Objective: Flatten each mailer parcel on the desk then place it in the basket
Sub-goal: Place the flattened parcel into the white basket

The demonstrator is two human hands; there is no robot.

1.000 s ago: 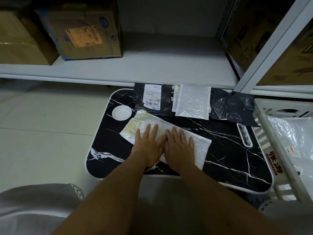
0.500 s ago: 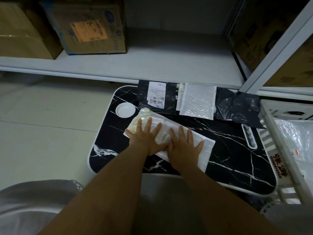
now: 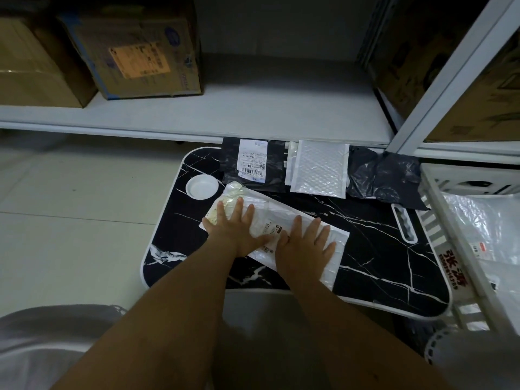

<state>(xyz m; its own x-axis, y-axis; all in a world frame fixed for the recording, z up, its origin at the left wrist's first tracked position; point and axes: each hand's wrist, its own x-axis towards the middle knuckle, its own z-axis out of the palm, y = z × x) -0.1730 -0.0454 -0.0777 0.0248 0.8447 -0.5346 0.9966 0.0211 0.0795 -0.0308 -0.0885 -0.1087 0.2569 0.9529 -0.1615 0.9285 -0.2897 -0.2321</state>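
While both palms press flat on the white mailer (image 3: 284,218), the rest of the desk (image 3: 365,266) stays crowded along its far edge. There a black mailer (image 3: 270,175) with a white label lies flat, just beside a small bubble mailer (image 3: 319,170), and right of that sits a crumpled black bag (image 3: 391,178), its corner reaching toward the basket (image 3: 439,220). A round white cup recess (image 3: 201,186) is set in the desk's far left corner, just beside the white mailer's yellowish end; a slot handle (image 3: 403,225) is cut near the right edge.

The white mailer lies slantwise across the middle of the desk, apart from the row behind it except where its far left corner nears the black mailer. The left hand (image 3: 235,232) rests on its left half, fingers spread and flat. The right hand (image 3: 304,249) covers its right half, fingers likewise splayed, gripping nothing. The thumbs nearly meet over a small printed label.

The white slatted basket stands against the desk's right side, red characters on its wall. Inside lies at least one clear, shiny plastic parcel (image 3: 478,220) with a small label; how many parcels cannot be told.

Behind the desk a low shelf (image 3: 253,108) holds cardboard boxes (image 3: 135,52) at left.
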